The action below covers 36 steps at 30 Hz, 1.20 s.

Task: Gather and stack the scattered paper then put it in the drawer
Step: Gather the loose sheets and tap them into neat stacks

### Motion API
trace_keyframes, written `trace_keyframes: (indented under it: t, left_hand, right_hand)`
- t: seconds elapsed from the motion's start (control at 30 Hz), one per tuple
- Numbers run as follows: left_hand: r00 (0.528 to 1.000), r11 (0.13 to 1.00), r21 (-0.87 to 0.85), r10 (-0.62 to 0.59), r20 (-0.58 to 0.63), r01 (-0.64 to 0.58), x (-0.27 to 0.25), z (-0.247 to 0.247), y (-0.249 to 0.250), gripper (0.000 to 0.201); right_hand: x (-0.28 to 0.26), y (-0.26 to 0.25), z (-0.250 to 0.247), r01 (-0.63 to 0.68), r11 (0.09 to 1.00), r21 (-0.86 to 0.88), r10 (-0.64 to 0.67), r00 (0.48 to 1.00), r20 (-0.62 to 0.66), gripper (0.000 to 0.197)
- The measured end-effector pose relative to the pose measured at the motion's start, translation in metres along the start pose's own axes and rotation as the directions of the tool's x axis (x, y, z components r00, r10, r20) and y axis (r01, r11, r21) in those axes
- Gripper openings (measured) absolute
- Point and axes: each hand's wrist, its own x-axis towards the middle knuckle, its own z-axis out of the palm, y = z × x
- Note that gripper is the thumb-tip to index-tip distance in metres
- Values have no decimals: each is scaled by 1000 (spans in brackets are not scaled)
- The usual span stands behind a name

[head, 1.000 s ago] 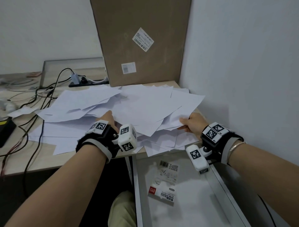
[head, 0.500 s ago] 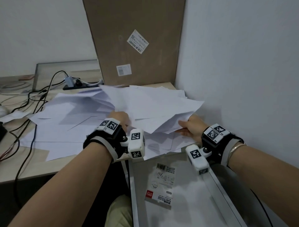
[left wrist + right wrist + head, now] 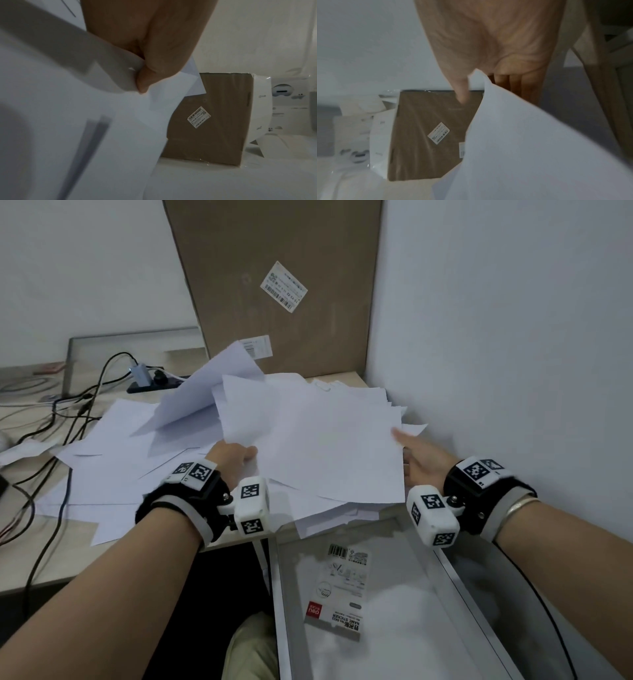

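Far out past our left hand point(image 3: 233, 455), cables point(image 3: 61, 419) trail over the table point(image 3: 51, 563), and loose sheets point(image 3: 113, 474) lie spread flat between them and that hand; these are not yet gathered. Our left hand pinches the near left edge of the raised bundle point(image 3: 308, 446), thumb on top with the paper curling under it, as the left wrist view shows point(image 3: 149, 65). We judge this grip is there to draw the sheets together and lift them clear of the rest.

Beyond the bundle stands a cardboard box point(image 3: 274, 285), leaning against the wall.

Our right hand point(image 3: 419, 457) takes the bundle's right edge. From the right wrist view its fingers point(image 3: 513, 83) lie nearly straight behind the paper and the thumb point(image 3: 460, 93) points forward in front of it, so it reads as supporting more than clamping. Holding both sides keeps the floppy stack from sagging.

Just below and near both wrists, the drawer point(image 3: 479, 594) sits pulled out, with a sticker pack point(image 3: 339, 594) inside, ready to take the paper.
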Motion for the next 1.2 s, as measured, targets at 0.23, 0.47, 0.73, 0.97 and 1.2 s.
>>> trace_keyframes:
  t: [0.23, 0.47, 0.73, 0.97, 1.2]
  left_hand:
    - [986, 995, -83, 74, 151, -62, -7, -1, 11, 36]
    - [998, 994, 92, 58, 39, -61, 1, 1, 8, 39]
    - [978, 976, 205, -107, 181, 69, -14, -7, -4, 34]
    - [987, 992, -80, -84, 136, 96, -6, -24, 18, 15]
    - [912, 962, 98, -273, 306, 255, -8, 6, 5, 34]
  right_hand:
    - [4, 1, -1, 84, 976, -201, -60, 991, 122, 42]
    - [28, 17, -4, 72, 918, -389, -73, 997, 12, 40]
    - [37, 22, 2, 10, 950, -313, -35, 997, -73, 47]
    - [31, 10, -2, -37, 952, -304, 30, 999, -31, 36]
    - [42, 21, -12, -52, 935, -350, 56, 998, 2, 36]
